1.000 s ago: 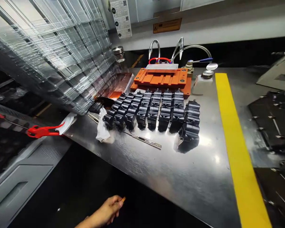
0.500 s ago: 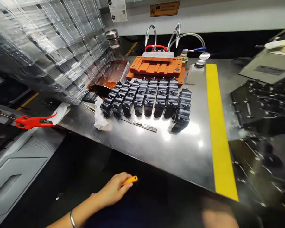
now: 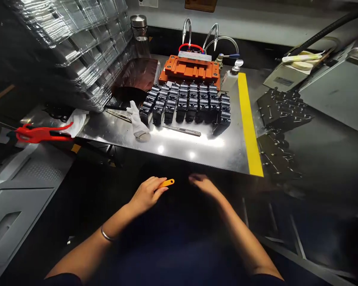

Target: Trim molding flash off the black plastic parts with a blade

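Note:
My left hand (image 3: 146, 193) is closed round a small orange stick-like tool (image 3: 166, 183), held in front of the near edge of the steel table (image 3: 179, 149). My right hand (image 3: 203, 183) hovers just right of the tool's tip, blurred by motion, fingers loosely extended and holding nothing that I can see. Several rows of black plastic parts (image 3: 188, 104) stand on the table farther back, well beyond both hands. A white glove or cloth (image 3: 137, 119) lies left of the rows. A thin metal strip (image 3: 182, 130) lies in front of them.
An orange fixture (image 3: 190, 70) with bent metal nozzles stands behind the parts. Stacked clear plastic trays (image 3: 65, 47) fill the back left. A red-handled tool (image 3: 38, 134) lies at the left edge. Yellow tape (image 3: 250, 123) borders the table; dark pinned trays (image 3: 282, 109) lie right.
The view has pulled back and tilted down. My left hand with the orange tool has risen toward the table edge, and my right hand has come into view beside it.

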Demonstrator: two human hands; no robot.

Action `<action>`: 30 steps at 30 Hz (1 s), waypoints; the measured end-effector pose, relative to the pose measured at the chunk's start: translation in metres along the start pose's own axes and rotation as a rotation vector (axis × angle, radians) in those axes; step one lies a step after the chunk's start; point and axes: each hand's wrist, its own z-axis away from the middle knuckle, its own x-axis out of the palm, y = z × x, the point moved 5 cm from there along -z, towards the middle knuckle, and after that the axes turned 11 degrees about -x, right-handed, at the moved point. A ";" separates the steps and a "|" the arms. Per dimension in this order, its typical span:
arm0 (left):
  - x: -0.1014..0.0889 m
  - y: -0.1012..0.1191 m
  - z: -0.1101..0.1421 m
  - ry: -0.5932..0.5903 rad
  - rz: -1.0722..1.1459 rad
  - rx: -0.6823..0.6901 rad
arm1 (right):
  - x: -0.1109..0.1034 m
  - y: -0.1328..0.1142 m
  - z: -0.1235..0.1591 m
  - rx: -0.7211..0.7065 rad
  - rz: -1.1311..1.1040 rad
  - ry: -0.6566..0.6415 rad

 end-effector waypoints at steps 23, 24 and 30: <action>-0.080 0.037 -0.087 0.276 -0.060 0.487 | -0.092 -0.028 -0.091 -0.073 0.582 0.197; -0.078 0.040 -0.088 0.266 -0.041 0.509 | -0.092 -0.035 -0.094 -0.114 0.587 0.226; -0.065 0.045 -0.105 0.180 -0.375 0.497 | -0.091 -0.064 -0.105 -0.235 0.537 0.282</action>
